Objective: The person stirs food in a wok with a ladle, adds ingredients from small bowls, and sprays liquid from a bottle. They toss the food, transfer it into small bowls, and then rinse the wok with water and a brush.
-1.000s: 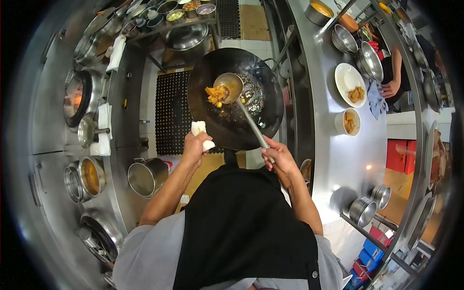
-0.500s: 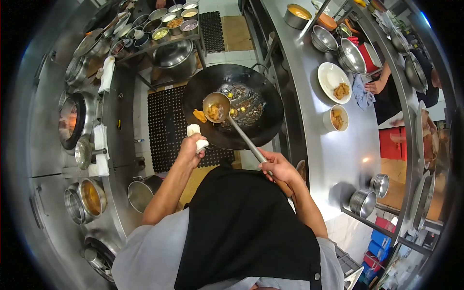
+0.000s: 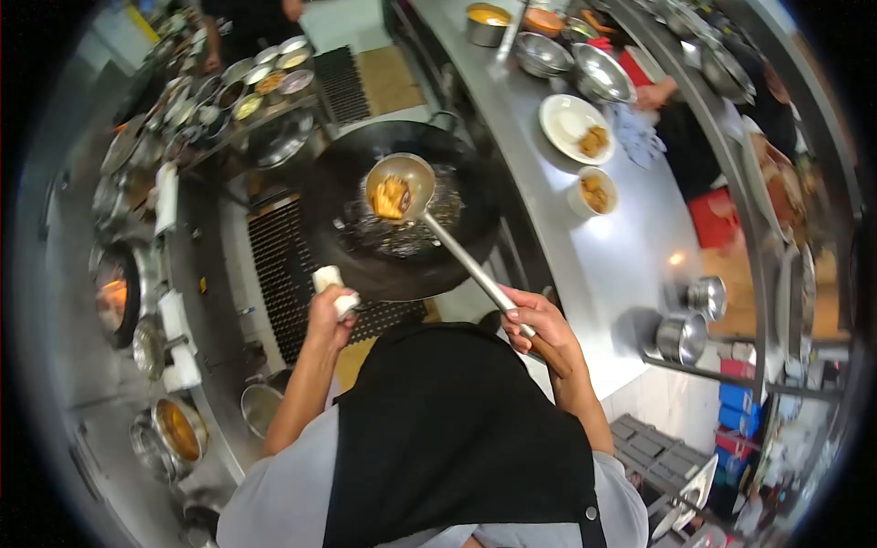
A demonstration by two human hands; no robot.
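A white plate (image 3: 568,125) and small bowl (image 3: 592,193) of fried food sit on the steel counter (image 3: 630,265).

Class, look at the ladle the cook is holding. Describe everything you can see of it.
The ladle looks like grey metal, with a round, deep bowl on a long, straight handle. The bowl holds orange-yellow pieces of food and is over the dark wok; whether it touches the wok cannot be told. The handle slants down to the right hand, which grips its far end. The left hand holds the wok through a white cloth.
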